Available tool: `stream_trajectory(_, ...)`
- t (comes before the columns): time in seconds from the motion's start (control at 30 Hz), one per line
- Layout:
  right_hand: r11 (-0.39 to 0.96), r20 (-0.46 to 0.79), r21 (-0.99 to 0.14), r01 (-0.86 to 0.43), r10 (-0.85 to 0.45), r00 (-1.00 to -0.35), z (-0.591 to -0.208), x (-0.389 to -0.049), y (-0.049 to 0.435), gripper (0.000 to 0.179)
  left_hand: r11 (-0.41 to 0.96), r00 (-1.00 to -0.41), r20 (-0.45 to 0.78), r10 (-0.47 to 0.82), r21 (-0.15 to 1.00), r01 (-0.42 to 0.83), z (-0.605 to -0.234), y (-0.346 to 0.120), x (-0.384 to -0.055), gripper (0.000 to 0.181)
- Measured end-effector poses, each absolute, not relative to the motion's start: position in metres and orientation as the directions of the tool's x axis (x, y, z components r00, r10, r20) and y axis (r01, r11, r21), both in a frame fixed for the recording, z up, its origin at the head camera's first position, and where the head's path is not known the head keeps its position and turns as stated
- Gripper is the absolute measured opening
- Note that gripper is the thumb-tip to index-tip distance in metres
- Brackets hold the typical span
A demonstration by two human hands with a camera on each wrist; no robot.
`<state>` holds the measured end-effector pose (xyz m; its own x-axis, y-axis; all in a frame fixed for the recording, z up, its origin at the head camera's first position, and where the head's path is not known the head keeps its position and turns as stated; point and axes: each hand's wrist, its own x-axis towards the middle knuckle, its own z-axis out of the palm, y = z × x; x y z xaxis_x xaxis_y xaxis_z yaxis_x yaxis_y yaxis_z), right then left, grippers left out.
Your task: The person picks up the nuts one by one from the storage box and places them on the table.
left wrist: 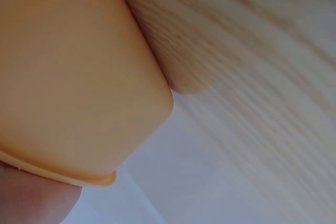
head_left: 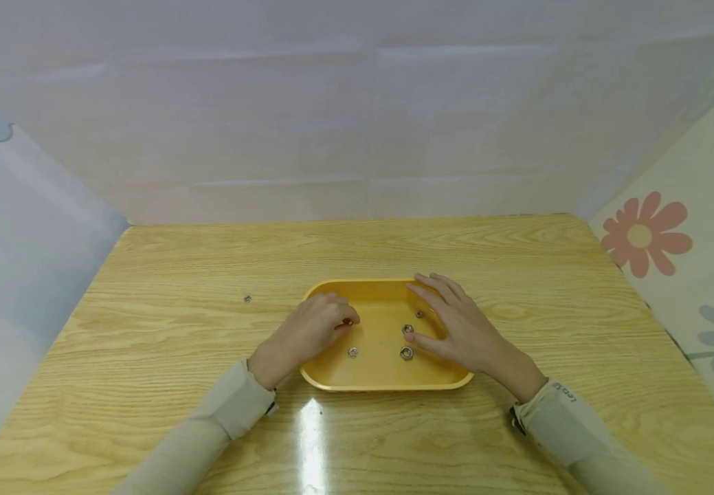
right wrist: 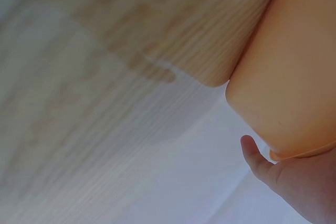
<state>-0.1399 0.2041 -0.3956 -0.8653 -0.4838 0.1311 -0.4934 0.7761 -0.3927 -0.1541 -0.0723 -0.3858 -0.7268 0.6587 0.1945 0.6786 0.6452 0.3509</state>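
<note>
A yellow tray (head_left: 381,386) lies on the table in the head view. My left hand (head_left: 315,324) reaches over its left end, pinching a small metal nut (head_left: 348,322) between thumb and curled fingers; the fingers partly hide it. Over the right end is my right hand (head_left: 460,328), fingers spread, its thumb tip right at a hex nut (head_left: 408,329). Another nut (head_left: 406,353) lies just in front of that one, and a smaller nut (head_left: 419,314) sits under the right fingers. One more nut (head_left: 353,353) rests near the left hand. Both wrist views show mainly the tray's outer wall (left wrist: 84,77).
A single small nut (head_left: 247,299) lies on the wooden table (head_left: 177,344), left of the tray. A pale wall covering (head_left: 357,137) rises behind the table, with printed side panels at left and right.
</note>
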Motion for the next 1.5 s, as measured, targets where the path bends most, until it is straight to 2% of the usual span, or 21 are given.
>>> stream_trajectory(0.27,0.775,0.131,-0.392,-0.496,-0.487,-0.864,-0.397,-0.14,0.204,0.08,0.648,-0.725,0.221,0.652,0.333,0.685,-0.385,-0.074,-0.155,0.011)
stream_trajectory(0.67,0.773,0.128,-0.391,-0.499,-0.491,-0.861,-0.396,-0.14,0.204,0.08,0.633,-0.683,0.316,0.658,0.259,0.73,-0.378,-0.082,-0.158,0.013)
stream_trajectory(1.13,0.769,0.133,-0.398,-0.499,-0.49,-0.861,-0.397,-0.14,0.205,0.08,0.697,-0.743,0.352,0.569,0.273,0.663,-0.362,-0.107,-0.163,0.014)
stream_trajectory(1.5,0.773,0.13,-0.394,-0.497,-0.488,-0.863,-0.397,-0.14,0.205,0.081,0.724,-0.741,0.428,0.517,0.244,0.645,-0.359,-0.131,-0.166,0.017)
